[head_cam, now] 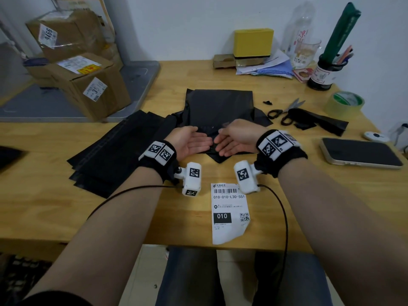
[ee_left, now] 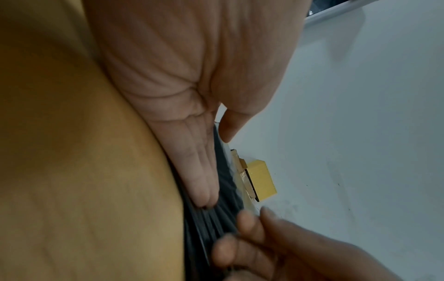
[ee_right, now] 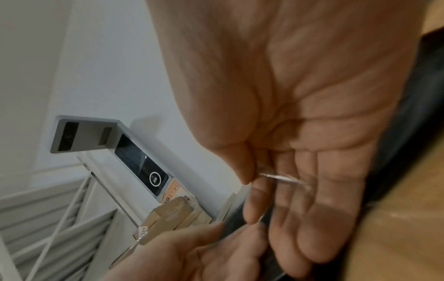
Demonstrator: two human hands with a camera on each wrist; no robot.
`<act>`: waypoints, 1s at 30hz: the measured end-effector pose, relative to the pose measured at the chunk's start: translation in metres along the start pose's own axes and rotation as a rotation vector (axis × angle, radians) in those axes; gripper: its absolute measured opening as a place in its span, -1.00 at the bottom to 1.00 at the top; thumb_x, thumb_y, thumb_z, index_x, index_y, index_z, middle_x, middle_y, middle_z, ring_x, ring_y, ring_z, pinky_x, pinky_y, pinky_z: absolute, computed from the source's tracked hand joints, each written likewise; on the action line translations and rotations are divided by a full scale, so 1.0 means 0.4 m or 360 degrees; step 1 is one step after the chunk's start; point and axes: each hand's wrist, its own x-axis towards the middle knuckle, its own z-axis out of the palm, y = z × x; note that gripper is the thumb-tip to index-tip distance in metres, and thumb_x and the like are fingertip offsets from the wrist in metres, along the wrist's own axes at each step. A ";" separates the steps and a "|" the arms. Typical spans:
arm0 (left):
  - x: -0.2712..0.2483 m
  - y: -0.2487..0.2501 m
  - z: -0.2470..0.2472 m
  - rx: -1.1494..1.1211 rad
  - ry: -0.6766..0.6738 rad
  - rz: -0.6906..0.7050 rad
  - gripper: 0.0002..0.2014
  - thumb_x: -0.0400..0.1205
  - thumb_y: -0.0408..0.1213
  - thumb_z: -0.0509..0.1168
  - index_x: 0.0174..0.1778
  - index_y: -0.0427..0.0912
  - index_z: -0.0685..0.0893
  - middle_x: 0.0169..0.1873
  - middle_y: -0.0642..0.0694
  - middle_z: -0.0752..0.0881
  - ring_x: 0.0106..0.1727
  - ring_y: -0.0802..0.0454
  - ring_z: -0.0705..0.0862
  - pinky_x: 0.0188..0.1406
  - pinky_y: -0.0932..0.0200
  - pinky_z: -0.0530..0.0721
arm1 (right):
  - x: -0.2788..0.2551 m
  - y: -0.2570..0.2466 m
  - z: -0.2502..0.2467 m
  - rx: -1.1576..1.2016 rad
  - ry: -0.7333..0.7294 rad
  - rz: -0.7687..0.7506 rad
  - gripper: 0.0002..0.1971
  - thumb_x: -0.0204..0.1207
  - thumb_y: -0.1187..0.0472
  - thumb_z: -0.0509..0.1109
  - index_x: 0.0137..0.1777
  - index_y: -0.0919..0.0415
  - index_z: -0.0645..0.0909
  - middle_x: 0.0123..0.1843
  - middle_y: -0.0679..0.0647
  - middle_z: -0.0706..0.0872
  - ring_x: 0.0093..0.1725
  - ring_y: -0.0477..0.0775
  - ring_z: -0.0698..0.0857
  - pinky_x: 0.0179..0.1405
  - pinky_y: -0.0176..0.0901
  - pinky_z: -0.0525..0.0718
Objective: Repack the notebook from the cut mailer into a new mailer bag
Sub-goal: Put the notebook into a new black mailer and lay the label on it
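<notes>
A black mailer bag lies flat in the middle of the wooden table. Its near edge is bunched into pleats. My left hand and right hand lie on that edge with palms turned inward and fingers straight, their tips almost meeting. A thin clear strip lies across my right fingers, beside the thumb tip. No notebook shows in any view. A stack of flat black mailers lies to the left. Cut black plastic pieces lie to the right.
Scissors and a tape roll sit at the right, with a phone nearer me. A white shipping label lies at the front edge. Cardboard boxes stand at the back left, and a yellow box stands by the wall.
</notes>
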 end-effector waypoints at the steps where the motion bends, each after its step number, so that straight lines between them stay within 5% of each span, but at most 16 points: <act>1: -0.002 -0.001 0.000 0.0001 0.0008 0.0004 -0.59 0.83 -0.25 0.05 0.37 -0.54 0.54 0.02 -0.35 0.79 -0.03 -0.13 0.81 -0.15 0.12 0.84 | 0.001 0.002 -0.003 -0.0043 0.0040 0.0050 -0.60 0.87 0.10 0.06 -0.05 0.32 0.61 -0.17 0.27 0.73 -0.24 0.18 0.73 -0.20 -0.10 0.73; 6: -0.010 -0.004 0.005 0.0031 0.0073 0.0016 -0.64 0.82 -0.29 0.08 0.33 -0.52 0.57 -0.01 -0.33 0.79 -0.05 -0.12 0.81 -0.17 0.14 0.84 | -0.013 0.017 -0.067 -0.0357 0.0285 0.0237 -0.59 0.86 0.10 0.02 -0.08 0.28 0.59 -0.24 0.22 0.69 -0.34 0.12 0.64 -0.30 -0.13 0.63; 9: -0.017 -0.010 0.025 0.0169 0.0171 0.0048 -0.68 0.80 -0.34 0.11 0.30 -0.50 0.60 0.08 -0.32 0.79 -0.03 -0.09 0.80 -0.19 0.18 0.82 | -0.024 0.039 -0.098 -0.0378 0.0457 0.0217 -0.69 0.83 0.17 0.06 -0.03 0.27 0.57 -0.28 0.24 0.73 -0.37 0.14 0.63 -0.29 -0.09 0.64; 12: -0.031 -0.018 0.031 0.0307 0.0221 0.0061 -0.73 0.77 -0.37 0.16 0.24 -0.49 0.63 -0.06 -0.30 0.81 -0.11 -0.07 0.81 -0.17 0.14 0.82 | -0.042 0.051 -0.107 -0.0499 0.0532 0.0127 -0.77 0.78 0.24 0.16 0.05 0.33 0.62 -0.25 0.24 0.78 -0.26 0.20 0.68 -0.22 -0.04 0.69; 15: -0.055 -0.021 0.025 0.0457 0.0240 0.0003 -0.71 0.75 -0.33 0.20 0.19 -0.49 0.67 -0.14 -0.29 0.82 -0.17 -0.09 0.83 -0.19 0.12 0.84 | -0.065 0.062 -0.111 -0.0475 0.0480 0.0117 -0.81 0.78 0.25 0.18 0.14 0.32 0.59 -0.24 0.26 0.75 -0.30 0.17 0.65 -0.27 -0.09 0.66; 25: -0.152 -0.056 0.026 0.1060 0.0079 -0.0182 -0.64 0.75 -0.15 0.25 0.04 -0.44 0.74 -0.22 -0.26 0.87 -0.30 -0.06 0.84 -0.32 0.14 0.84 | -0.116 0.097 -0.078 -0.0557 0.0147 0.0117 -0.75 0.74 0.09 0.35 -0.08 0.27 0.64 -0.36 0.17 0.77 -0.44 0.05 0.64 -0.43 -0.19 0.60; 30: -0.173 -0.074 0.041 0.1265 0.0132 -0.0073 -0.66 0.73 -0.14 0.29 0.05 -0.42 0.73 -0.21 -0.23 0.87 -0.29 -0.08 0.83 -0.30 0.13 0.80 | -0.121 0.101 -0.049 -0.0635 0.0143 0.0073 -0.72 0.69 0.03 0.41 -0.05 0.28 0.70 -0.36 0.14 0.78 -0.45 0.01 0.62 -0.42 -0.22 0.57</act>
